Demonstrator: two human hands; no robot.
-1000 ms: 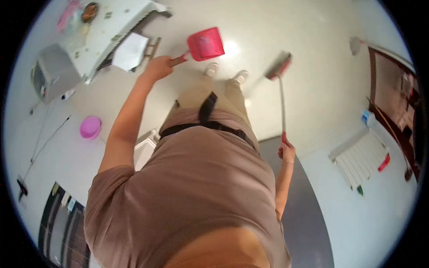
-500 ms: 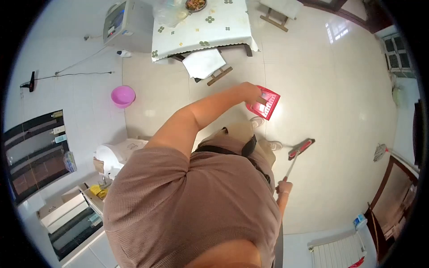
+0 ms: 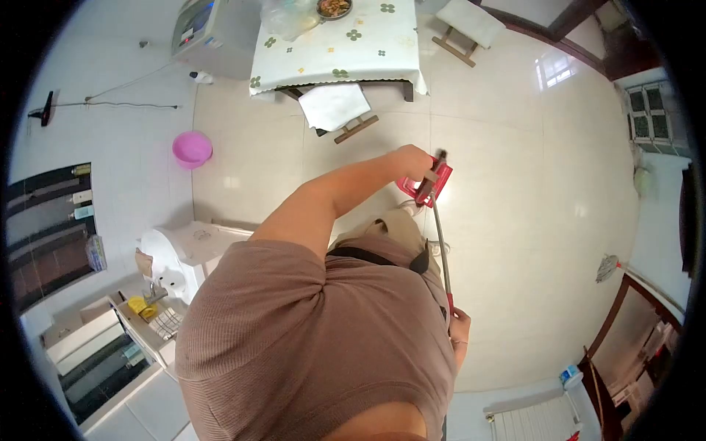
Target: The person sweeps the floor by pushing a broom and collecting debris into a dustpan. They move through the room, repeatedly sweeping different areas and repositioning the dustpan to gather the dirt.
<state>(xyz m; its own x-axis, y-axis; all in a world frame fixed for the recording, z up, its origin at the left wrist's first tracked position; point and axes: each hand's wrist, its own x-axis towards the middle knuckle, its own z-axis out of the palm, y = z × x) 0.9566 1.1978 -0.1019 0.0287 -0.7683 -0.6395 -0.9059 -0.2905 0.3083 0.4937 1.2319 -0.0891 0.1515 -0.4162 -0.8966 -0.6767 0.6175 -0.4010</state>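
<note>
My left hand [image 3: 412, 162] is closed around the handle of a red dustpan [image 3: 445, 176], held out in front of my legs. My right hand [image 3: 459, 327], low beside my hip, grips the red end of a broom [image 3: 441, 250] with a grey stick. The broom's dark head lies across the dustpan and covers part of its tray. Whether anything is in the pan cannot be made out. My shoes show just below the dustpan, partly hidden by the broom and my trousers.
Ahead stands a table with a flowered cloth [image 3: 316, 59], with a white-covered stool [image 3: 334, 108] at its near edge and another stool [image 3: 471, 26] beyond. At left are a pink basin [image 3: 192, 150] and a sink [image 3: 173, 279]. A mop head [image 3: 607, 268] is by the right wall.
The broom has swung from the floor on the right over to the dustpan, its head now across the pan. The dustpan has shifted slightly, still in my left hand.
</note>
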